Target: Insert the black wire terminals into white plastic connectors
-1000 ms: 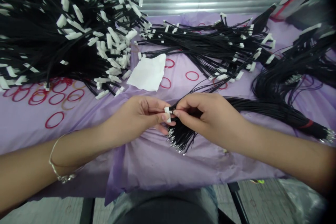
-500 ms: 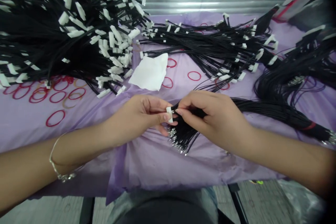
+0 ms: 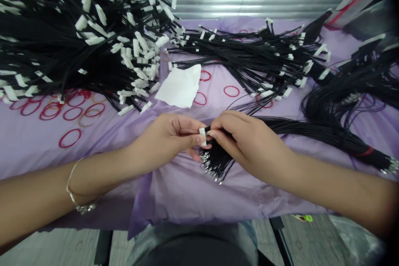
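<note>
My left hand (image 3: 174,137) pinches a small white connector (image 3: 203,136) between thumb and fingers. Close against it, my right hand (image 3: 246,139) is closed on a thin black wire, its metal tip at the connector's right side. Whether the tip sits inside the connector I cannot tell. Beneath both hands lies a bundle of black wires (image 3: 222,162) with bare silver terminals (image 3: 209,168) fanned toward me. The bundle runs right, under my right hand, to a red band (image 3: 365,151) near its other end.
A big heap of black cables with white connectors (image 3: 93,41) fills the left back. More cables (image 3: 249,54) lie behind my hands and dark wires (image 3: 330,87) at right. Red rubber bands (image 3: 70,138) and a white paper piece (image 3: 179,87) rest on the purple cloth (image 3: 187,199).
My right fingers have shifted very slightly at the connector, with the wire tip now showing less. The whole view has moved a little; both hands keep their grips.
</note>
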Tool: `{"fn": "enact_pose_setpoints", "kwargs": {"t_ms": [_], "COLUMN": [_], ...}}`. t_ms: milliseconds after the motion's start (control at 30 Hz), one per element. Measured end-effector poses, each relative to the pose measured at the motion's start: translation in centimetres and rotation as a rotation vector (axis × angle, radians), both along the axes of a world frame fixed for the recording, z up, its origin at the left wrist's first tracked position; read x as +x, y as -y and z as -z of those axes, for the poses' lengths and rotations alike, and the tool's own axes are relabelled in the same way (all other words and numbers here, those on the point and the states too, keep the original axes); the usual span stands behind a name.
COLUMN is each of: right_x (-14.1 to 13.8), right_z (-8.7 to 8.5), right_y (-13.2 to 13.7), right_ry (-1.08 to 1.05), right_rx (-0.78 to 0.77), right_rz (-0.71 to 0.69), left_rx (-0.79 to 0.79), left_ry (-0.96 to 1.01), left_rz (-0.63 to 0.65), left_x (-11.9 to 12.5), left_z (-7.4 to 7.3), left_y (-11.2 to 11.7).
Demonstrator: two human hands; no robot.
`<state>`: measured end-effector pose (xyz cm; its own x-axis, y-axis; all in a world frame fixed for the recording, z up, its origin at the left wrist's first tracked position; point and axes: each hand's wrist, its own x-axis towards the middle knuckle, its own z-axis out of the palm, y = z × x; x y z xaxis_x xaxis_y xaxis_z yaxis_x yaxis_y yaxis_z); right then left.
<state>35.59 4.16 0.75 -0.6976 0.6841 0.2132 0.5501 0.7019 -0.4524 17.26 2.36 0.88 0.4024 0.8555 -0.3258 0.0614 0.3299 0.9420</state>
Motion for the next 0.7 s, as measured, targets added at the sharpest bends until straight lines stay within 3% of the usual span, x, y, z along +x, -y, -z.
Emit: {"fn": "enact_pose_setpoints", "kwargs": {"t_ms": [200, 400, 700], "right_x": [-0.03, 0.56, 0.47], "right_z": [-0.19, -0.82, -0.75], "right_y": [-0.2, -0.57, -0.59], "right_ry": [0.019, -0.052, -0.094], "right_rx": [-0.036, -0.203, -0.192], "right_rz": [0.02, 0.04, 0.002], "left_rx": [-0.022, -0.08, -0.091], "left_ry": [0.05, 0.057, 0.071], "left_rz": [-0.003, -0.006, -0.017], "left_x": [-0.05, 0.02, 0.05], "left_z": [0.13, 0.05, -0.11], "left_y": [-0.01, -0.16, -0.06]}}
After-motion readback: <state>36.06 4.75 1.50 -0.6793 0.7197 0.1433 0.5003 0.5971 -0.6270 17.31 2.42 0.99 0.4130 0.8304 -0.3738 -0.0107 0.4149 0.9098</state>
